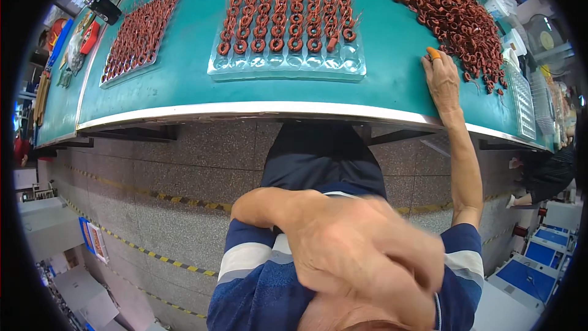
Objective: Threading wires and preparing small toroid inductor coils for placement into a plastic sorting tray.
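My left hand (367,257) is raised close to my upper body, large and smeared by motion. Its fingers look bent, but whether they hold anything does not show. At the table, my right hand (442,76) rests against the left edge of a heap of copper-wound ring coils (459,21). An orange finger cot (433,53) covers one of its fingertips. The fingers are curled together, and anything under them is hidden. Ahead of me lies a clear plastic tray (288,72) with rows of upright ring coils, their wire ends sticking up; several cups along its near edge hold none.
A second filled clear tray (128,73) sits to the left on the green table (184,89). Beyond it stands a black cylindrical object (103,7). Stacked clear trays (522,101) lie at the right. The table's white front edge (275,108) runs before my legs.
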Tool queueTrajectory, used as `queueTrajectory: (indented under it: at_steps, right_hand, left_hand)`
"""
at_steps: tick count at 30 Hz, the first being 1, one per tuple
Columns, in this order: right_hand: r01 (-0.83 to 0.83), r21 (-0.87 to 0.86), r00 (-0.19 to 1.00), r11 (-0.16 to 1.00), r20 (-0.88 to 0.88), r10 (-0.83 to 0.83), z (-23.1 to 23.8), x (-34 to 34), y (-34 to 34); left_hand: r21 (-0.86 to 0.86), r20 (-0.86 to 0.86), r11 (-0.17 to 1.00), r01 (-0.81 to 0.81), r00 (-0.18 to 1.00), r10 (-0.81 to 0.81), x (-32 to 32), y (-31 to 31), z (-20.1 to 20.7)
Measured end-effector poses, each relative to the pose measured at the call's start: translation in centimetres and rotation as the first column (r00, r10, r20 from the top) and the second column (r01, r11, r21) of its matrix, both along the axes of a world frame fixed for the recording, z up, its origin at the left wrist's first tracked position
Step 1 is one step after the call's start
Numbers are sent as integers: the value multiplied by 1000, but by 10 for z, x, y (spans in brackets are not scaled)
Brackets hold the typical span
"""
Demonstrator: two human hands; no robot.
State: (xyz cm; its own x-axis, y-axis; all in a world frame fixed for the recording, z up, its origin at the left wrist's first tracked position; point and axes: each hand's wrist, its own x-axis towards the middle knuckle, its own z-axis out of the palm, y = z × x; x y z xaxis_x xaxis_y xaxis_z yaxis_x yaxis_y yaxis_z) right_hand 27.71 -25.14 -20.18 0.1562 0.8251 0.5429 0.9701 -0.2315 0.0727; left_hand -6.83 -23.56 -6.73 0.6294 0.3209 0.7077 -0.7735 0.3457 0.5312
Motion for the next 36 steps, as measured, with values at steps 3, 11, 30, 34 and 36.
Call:
queueTrajectory:
  at_steps: [3,11,30,34,36]
  right_hand:
    - [-59,123,993,991,106,46,7,-17,8]
    - [-542,247,758,803,-268,595,40,-122,60]
    - [-449,174,837,876,-260,481,43,-94,52]
    - [-149,98,989,984,-5,150,39,-42,18]
    - [-76,23,995,997,-70,77,32,-28,7]
  left_hand:
    - [632,125,375,-678,567,814,14,21,-39]
    - [866,-14,25,-500,27,1000,31,74,-127]
    - [811,-149,179,-557,100,984,30,86,-141]
    - [866,21,27,-499,90,996,45,92,-132]
    - [932,74,-36,-361,93,993,55,94,-124]
